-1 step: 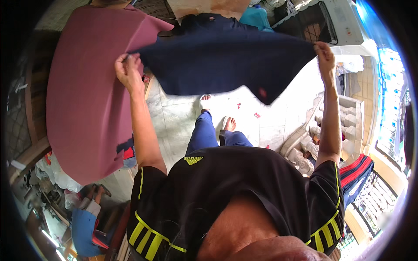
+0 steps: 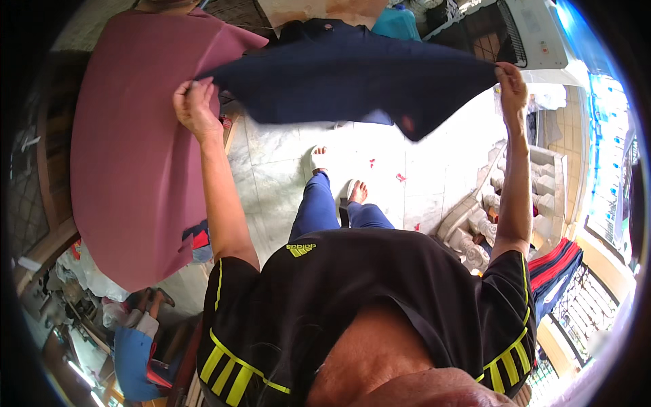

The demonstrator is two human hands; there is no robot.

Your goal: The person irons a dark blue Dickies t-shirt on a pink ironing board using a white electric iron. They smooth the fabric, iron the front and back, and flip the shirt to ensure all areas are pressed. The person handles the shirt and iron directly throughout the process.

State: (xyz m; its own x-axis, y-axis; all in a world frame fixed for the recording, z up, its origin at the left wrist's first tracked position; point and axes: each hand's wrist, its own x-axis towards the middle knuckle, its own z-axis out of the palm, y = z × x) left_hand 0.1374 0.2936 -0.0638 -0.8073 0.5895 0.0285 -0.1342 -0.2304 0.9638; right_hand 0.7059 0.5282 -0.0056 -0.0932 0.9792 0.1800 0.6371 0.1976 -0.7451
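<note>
A dark navy cloth piece (image 2: 325, 85) is stretched wide in the air, one corner in each hand. My left hand (image 2: 196, 108) pinches its left corner, beside the maroon cloth. Its right corner is in the closed fingers of my right hand (image 2: 513, 91). Near the cloth's lower right point is a small reddish patch (image 2: 407, 123). The lower edge hangs unevenly, with a notch left of that point. Behind it lies more dark navy fabric (image 2: 298, 30) with a small reddish mark; where one ends and the other begins is hard to tell.
A maroon cloth (image 2: 129, 149) drapes over a large surface at the left. Pale tiled floor (image 2: 271, 146) with red scraps lies below. White balusters (image 2: 475, 234) stand at the right, near folded striped fabric (image 2: 556, 271). A turquoise container (image 2: 397, 24) is at the back. Another person (image 2: 132, 356) is at lower left.
The navy cloth's hanging lower edge has swung up and away from me. My hands have moved slightly farther apart, still gripping its corners.
</note>
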